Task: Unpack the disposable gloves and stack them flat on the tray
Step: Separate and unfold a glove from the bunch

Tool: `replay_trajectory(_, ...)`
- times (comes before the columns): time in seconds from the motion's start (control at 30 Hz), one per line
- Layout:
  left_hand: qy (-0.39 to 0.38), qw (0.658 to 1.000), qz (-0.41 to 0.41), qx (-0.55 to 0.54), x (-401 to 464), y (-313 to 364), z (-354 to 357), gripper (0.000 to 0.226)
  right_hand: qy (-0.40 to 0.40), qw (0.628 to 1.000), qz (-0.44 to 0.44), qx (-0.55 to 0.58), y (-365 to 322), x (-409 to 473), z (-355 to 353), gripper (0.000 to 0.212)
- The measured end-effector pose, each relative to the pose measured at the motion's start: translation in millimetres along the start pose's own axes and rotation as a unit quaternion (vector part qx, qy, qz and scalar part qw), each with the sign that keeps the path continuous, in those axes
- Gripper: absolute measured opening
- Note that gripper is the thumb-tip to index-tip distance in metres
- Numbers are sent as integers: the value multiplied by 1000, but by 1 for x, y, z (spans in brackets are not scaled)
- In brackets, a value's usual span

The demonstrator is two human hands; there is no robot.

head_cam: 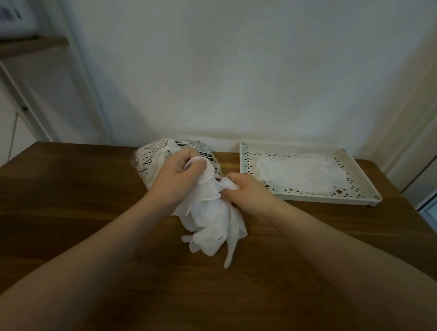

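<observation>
Left hand (180,172) gripped rolled cuff of thin translucent white gloves (212,225), fingers curled round it. Right hand (248,191) pinched same bunch just beside, both hands close together above table. Bunch hung crumpled, limp finger ends touching wooden table (88,196). Behind left hand lay crinkly printed plastic pack (157,155), partly hidden. Off to right, well apart, cream rectangular tray (364,194) with perforated diamond-pattern floor held flat gloves (303,174), film-like, smoothed out.
</observation>
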State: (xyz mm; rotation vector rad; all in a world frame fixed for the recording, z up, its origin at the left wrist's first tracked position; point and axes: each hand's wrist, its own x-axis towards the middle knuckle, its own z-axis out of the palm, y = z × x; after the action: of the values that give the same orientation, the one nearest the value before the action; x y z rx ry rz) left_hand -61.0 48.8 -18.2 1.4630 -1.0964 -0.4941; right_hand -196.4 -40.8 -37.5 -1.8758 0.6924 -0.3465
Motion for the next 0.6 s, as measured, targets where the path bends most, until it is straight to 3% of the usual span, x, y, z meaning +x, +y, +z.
replay_trajectory(0.13,99,991,-27,-81,3,7,1,25,-63,996,34,51,2,1,5,12)
replay_trajectory(0.23,146,961,-80,-221,8,16,1,33,-126,979,101,127,12,4,2,26)
replay_trajectory(0.3,156,947,-100,-263,10,20,0,35,-126,978,112,122,19,5,-2,28)
replay_trajectory(0.4,132,976,-69,-162,9,18,-3,28,-63,991,67,94,17,5,-4,24)
replay_trajectory(0.5,117,991,-35,-54,6,16,0,25,-87,982,1,165,3,4,-6,34)
replay_trajectory(0.6,108,994,12,0,6,20,6,22,-91,990,-50,98,-14,2,-4,32)
